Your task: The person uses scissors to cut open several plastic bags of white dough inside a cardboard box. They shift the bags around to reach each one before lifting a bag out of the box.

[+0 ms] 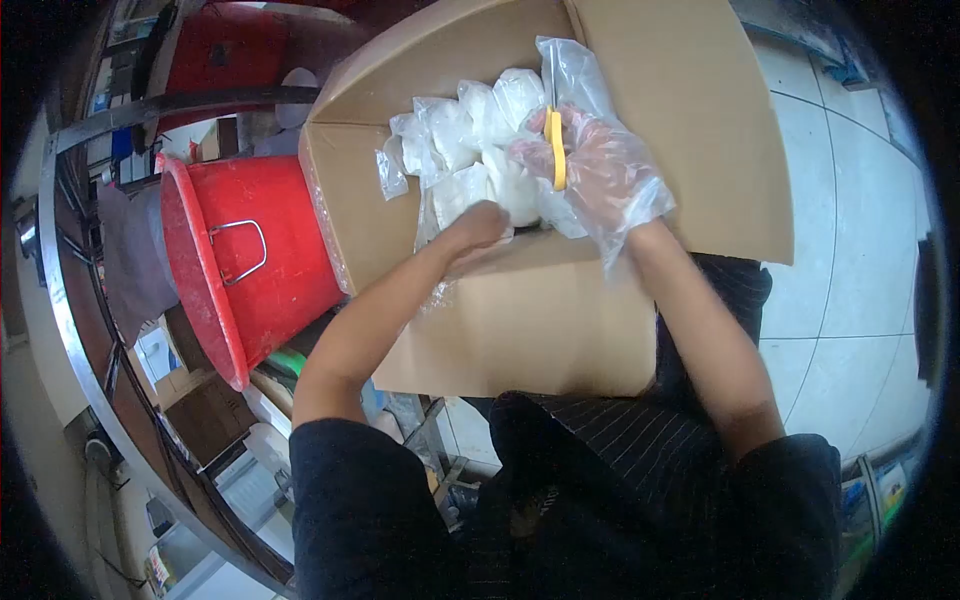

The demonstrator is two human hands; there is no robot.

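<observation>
Tiled floor (815, 300) is visible right. Six-plus white packets (455, 135) are contained in one carton (530, 335); one yellow-handled tool (557, 150), axis near-far, is pointed far beside the bag-covered right hand (592, 165). Its grip and the left hand's (482, 228) cannot be determined.

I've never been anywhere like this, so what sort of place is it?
Probably a workshop or stockroom, though I can't be certain: there's an open cardboard box with bagged white items, a red bucket, and a metal frame among clutter.
</observation>
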